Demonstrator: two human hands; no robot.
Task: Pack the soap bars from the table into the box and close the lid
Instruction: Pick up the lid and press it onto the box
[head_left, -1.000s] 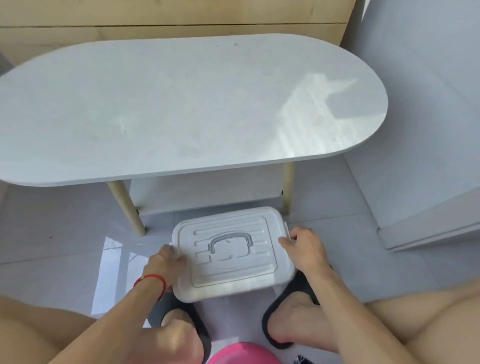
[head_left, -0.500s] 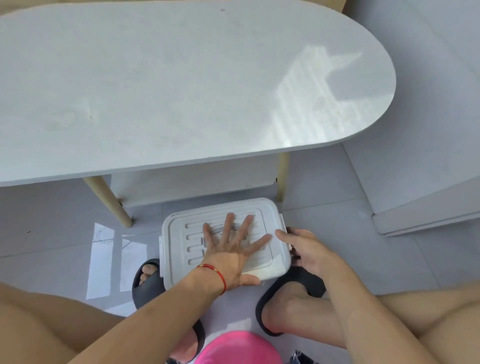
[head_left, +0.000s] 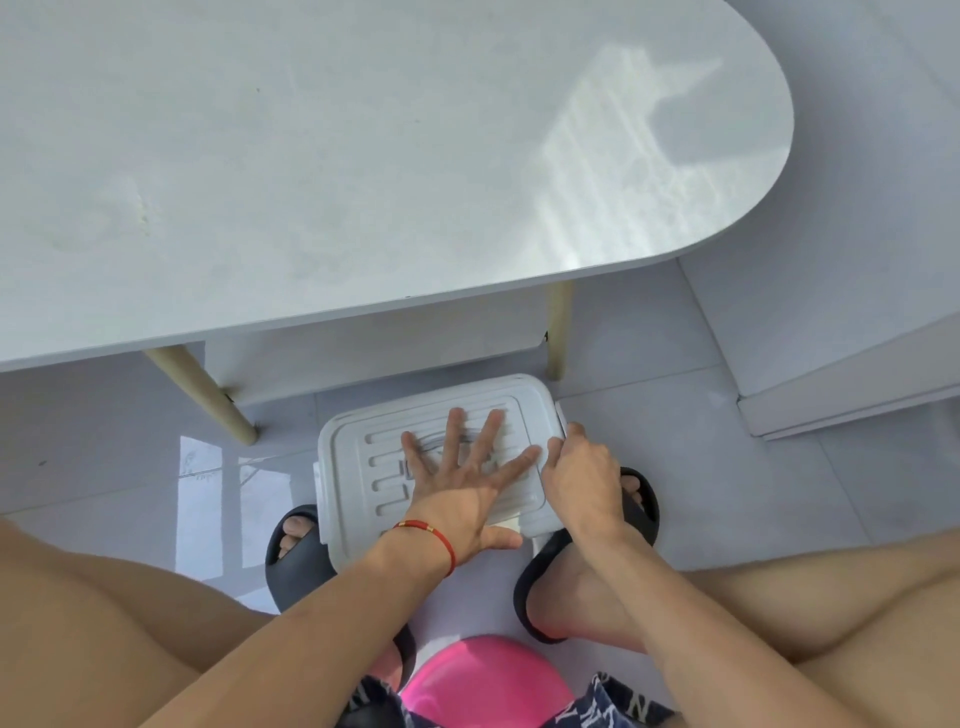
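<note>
Fingers (head_left: 453, 431) of the left hand (head_left: 460, 499) lie straight and spread wide, pressed flat on the ribbed lid (head_left: 363, 457) of the white box (head_left: 337, 525), with the palm near the lid's front edge and the thumb sticking out over that edge. On the left wrist sits a thin red string bracelet (head_left: 431, 535). The right hand (head_left: 582, 478) is at the box's right side, its fingers curled over the lid's right rim by a small white clasp (head_left: 562, 410) (whether they pinch the clasp itself or only the rim I cannot tell). The lid lies flat on the box, closed as far as can be seen; no soap bars show, on the tabletop or elsewhere.

The box stands on the pale tiled floor (head_left: 675, 467), between the person's two feet in black slippers: the left slipper (head_left: 291, 566) touches the box's front left corner and the right slipper (head_left: 641, 499) lies partly under the right hand. Just beyond the box rises the white oval tabletop (head_left: 363, 156), carried on pale wooden legs (head_left: 208, 395), with a white lower shelf (head_left: 363, 343) beneath it. A patch of sunlight falls across the tabletop's right end. At the bottom edge a pink rounded object (head_left: 483, 686) shows between the person's bare knees, beside dark printed fabric.
</note>
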